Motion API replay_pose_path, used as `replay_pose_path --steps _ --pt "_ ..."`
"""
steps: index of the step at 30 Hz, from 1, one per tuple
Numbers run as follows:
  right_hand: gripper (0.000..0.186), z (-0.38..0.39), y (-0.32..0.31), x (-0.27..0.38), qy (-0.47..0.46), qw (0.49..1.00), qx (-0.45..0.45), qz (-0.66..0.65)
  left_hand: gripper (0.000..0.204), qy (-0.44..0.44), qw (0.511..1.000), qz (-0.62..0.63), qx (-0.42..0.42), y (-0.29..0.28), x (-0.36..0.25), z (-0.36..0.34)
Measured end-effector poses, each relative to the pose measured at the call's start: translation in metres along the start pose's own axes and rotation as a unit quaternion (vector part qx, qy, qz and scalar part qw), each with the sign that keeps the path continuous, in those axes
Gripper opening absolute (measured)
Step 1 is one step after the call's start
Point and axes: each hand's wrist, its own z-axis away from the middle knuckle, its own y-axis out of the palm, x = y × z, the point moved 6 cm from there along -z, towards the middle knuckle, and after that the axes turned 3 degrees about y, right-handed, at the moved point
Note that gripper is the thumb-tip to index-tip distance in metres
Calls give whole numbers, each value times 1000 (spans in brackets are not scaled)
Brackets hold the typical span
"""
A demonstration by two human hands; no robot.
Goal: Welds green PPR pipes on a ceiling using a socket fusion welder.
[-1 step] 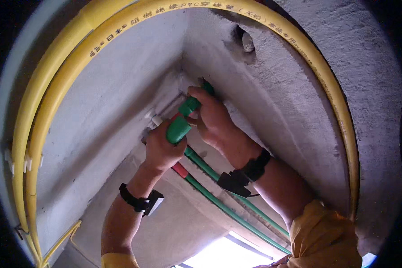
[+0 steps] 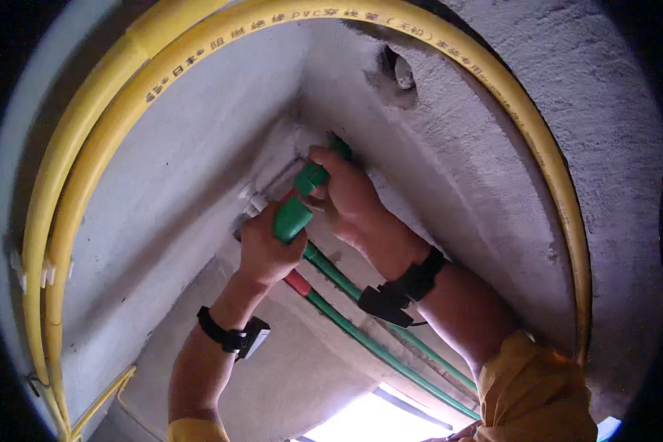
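Up in the wall corner sits one green fitting [image 2: 296,210], with the left hand [image 2: 267,250] wrapped tight round its lower end and the right hand [image 2: 350,195] pinching its top against the plaster. Two green pipes [image 2: 390,339] run down from it, one with a red band [image 2: 297,282]. Two yellow conduits [image 2: 96,147] arch over the grey wall [image 2: 184,184], and each wrist has a black strap [image 2: 232,337].
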Motion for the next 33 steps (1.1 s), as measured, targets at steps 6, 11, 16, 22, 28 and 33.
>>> replay_pose_path --steps 6,11,16,22,28,33 --pt "21 5 7 1 -5 999 -18 -26 20 -1 1000 -19 -16 -5 9 4" --pt "24 10 6 7 -26 999 -26 -24 19 -46 999 19 -7 -1 3 1" --pt "26 3 5 -1 6 1000 -18 1 18 -1 1000 5 -20 -3 4 -4" --pt "23 6 5 3 -21 999 -25 -1 17 -13 1000 -6 -24 -3 -4 -8" --pt "24 9 7 4 -35 998 -39 -40 16 -14 999 -8 -33 -2 -3 -8" --pt "21 7 5 1 -16 998 -21 -55 17 -52 998 -7 -35 0 5 -7"
